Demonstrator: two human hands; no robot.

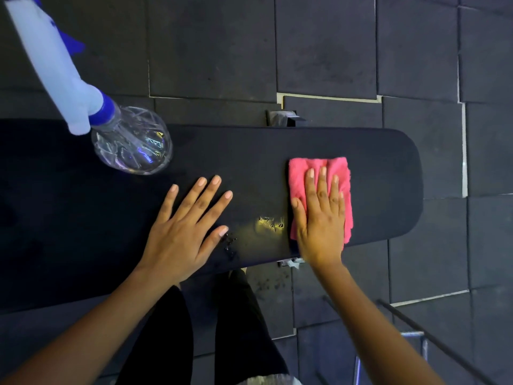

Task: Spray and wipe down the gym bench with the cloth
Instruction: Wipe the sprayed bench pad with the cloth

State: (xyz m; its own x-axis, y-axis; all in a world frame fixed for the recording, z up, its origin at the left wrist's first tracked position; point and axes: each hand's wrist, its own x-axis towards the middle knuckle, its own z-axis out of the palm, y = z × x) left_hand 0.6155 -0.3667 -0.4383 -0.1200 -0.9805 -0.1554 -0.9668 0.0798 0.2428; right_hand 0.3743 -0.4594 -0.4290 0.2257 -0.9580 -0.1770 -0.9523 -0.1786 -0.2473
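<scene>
The right hand (322, 218) presses the pink cloth (319, 190) flat, fingers extended, grip released, near the rounded end of the counter (383, 176) to wipe it, while the left hand (183, 226) lies spread and empty as a brace beside the bottle (130, 140) standing on the pad.

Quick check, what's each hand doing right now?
Left hand: open, fingers spread, flat on the bench, holding nothing.
Right hand: open and flat, pressing the pink cloth onto the bench, not gripping it.
</scene>
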